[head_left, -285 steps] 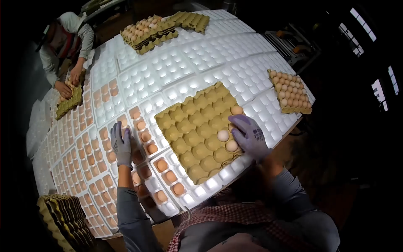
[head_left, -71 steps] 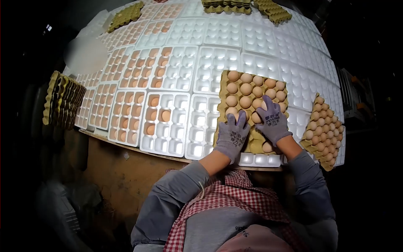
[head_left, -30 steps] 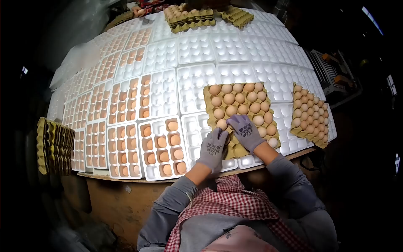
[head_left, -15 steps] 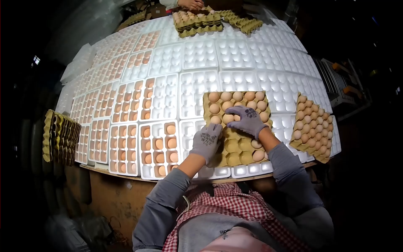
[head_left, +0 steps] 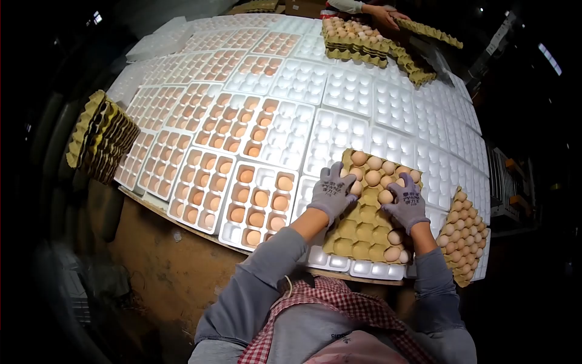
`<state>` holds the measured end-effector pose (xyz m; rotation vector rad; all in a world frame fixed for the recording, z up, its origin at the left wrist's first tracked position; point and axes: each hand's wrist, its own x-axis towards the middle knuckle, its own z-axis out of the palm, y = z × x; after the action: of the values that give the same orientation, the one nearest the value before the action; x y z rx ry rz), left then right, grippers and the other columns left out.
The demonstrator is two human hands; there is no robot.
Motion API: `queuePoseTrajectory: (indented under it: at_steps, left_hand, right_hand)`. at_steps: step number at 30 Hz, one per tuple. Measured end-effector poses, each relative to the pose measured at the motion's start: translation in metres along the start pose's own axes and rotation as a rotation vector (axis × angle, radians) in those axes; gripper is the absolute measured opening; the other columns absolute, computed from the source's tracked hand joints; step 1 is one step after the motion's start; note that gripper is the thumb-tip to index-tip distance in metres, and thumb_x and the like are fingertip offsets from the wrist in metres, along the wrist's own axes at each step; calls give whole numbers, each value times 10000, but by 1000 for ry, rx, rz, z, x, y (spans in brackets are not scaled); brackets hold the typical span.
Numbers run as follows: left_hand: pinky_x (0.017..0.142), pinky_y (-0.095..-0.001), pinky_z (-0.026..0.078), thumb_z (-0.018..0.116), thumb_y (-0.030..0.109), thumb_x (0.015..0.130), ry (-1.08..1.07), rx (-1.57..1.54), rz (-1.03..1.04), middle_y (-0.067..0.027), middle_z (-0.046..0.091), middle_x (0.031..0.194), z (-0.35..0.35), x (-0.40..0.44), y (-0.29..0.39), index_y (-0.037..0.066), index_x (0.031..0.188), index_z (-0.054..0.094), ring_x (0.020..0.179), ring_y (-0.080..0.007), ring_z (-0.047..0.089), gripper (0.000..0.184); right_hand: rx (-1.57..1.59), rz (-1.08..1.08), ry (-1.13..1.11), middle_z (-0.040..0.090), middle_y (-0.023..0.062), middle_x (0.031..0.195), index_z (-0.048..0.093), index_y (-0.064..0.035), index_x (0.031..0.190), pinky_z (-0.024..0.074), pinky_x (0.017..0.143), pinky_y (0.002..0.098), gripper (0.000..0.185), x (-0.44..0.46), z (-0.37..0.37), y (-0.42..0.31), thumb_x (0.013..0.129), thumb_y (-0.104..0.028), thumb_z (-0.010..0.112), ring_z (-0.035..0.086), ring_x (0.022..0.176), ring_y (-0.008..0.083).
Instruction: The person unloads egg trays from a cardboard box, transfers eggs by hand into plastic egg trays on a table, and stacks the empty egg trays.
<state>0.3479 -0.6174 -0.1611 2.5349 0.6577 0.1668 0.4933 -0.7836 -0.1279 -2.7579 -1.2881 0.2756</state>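
A pulp egg tray [head_left: 364, 233] lies in front of me on white foam trays, with brown eggs in its far rows and a few at its near right corner. My left hand [head_left: 332, 193], in a grey glove, is at its left edge, finger and thumb closed about an egg [head_left: 356, 188]. On the right side, my gloved right hand [head_left: 406, 201] has its fingers curled around another egg [head_left: 385, 196]. Left of the pulp tray sits a foam tray [head_left: 237, 244] partly filled with eggs.
Foam trays cover the table, egg-filled ones [head_left: 200, 188] on the left. Stacked pulp trays [head_left: 103, 136] stand at the left edge; another full of eggs [head_left: 464, 236] lies right. At the far side, a co-worker's hands [head_left: 385, 15] are near an egg-topped stack [head_left: 354, 45].
My view has turned left, shifting the scene rightward. My right hand has drawn back from the middle eggs to the tray's right side; my left hand has moved further up its left edge.
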Motion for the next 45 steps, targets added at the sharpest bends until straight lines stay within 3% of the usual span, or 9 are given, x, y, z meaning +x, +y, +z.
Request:
queuePoseTrajectory:
  at_steps: [9, 15, 17, 21, 22, 27, 33, 39, 45]
  left_hand:
    - [1004, -472, 411, 699, 258, 820, 242, 130, -505, -183, 405, 1372, -37, -60, -150, 219, 1269, 570, 1214, -399, 416, 469]
    - [945, -436, 465, 649, 248, 856, 535, -348, -235, -179, 563, 1231, -56, -21, -181, 151, 1293, 545, 1108, -344, 567, 460]
    - [916, -433, 486, 575, 297, 887, 117, -121, -265, -133, 560, 1246, -68, 10, -186, 122, 1316, 506, 1080, -333, 583, 468]
    - [957, -422, 461, 587, 253, 880, 484, -551, -63, -139, 590, 1234, -60, 60, -194, 83, 1251, 579, 1113, -330, 574, 408]
    - [968, -400, 454, 591, 213, 882, 484, -631, -89, -153, 596, 1242, -63, 69, -187, 52, 1268, 569, 1150, -336, 557, 418]
    - [1169, -534, 8, 332, 406, 1006, 104, 264, -79, -121, 350, 1528, -15, 99, -220, 89, 1435, 433, 1458, -323, 193, 542]
    - [877, -419, 479, 611, 161, 866, 38, -476, 291, -184, 592, 1173, -19, 52, -80, 32, 1369, 473, 1031, -342, 586, 538]
    - [957, -409, 424, 651, 254, 816, 18, 1, 332, -109, 556, 1195, 33, 55, -33, 105, 1264, 514, 1083, -297, 556, 492]
    - [874, -314, 474, 587, 116, 829, 36, -1339, -41, -72, 525, 1101, 10, 75, -56, 27, 1188, 497, 982, -167, 552, 381]
  right_hand:
    - [180, -281, -15, 383, 115, 1417, 579, -272, 1252, 464, 967, 450, 479, 108, 47, -186, 784, -347, 652, 505, 1196, 359]
    - [309, -278, -9, 551, 107, 1262, 553, -237, 1294, 478, 926, 445, 431, 171, 57, -208, 866, -283, 532, 583, 1101, 326]
    - [110, -329, -267, 560, 91, 1276, 526, -188, 1325, 465, 949, 421, 467, 197, 57, -210, 875, -313, 521, 578, 1113, 322]
    - [512, -391, 289, 462, 148, 1389, 581, -110, 1238, 362, 1066, 411, 390, 239, 92, -203, 916, -304, 476, 424, 1275, 338]
    - [-14, -514, 156, 425, 161, 1417, 577, -113, 1248, 315, 1100, 440, 368, 228, 86, -196, 939, -284, 476, 353, 1327, 357]
    - [709, -374, 245, 532, 152, 1322, 605, -104, 1215, 389, 1032, 452, 312, 142, 72, -172, 919, -186, 547, 496, 1216, 327]
    - [567, -95, 388, 585, 141, 1256, 595, -85, 1230, 454, 990, 416, 438, 31, 24, -55, 805, 15, 565, 546, 1143, 372]
    - [177, -172, 147, 571, 166, 1211, 608, -85, 1156, 457, 948, 416, 388, 46, 39, -13, 773, -30, 635, 556, 1061, 354]
    - [1578, 165, 266, 551, 31, 1123, 540, -91, 1207, 447, 884, 271, 427, 10, 8, 36, 839, -251, 688, 553, 979, 137]
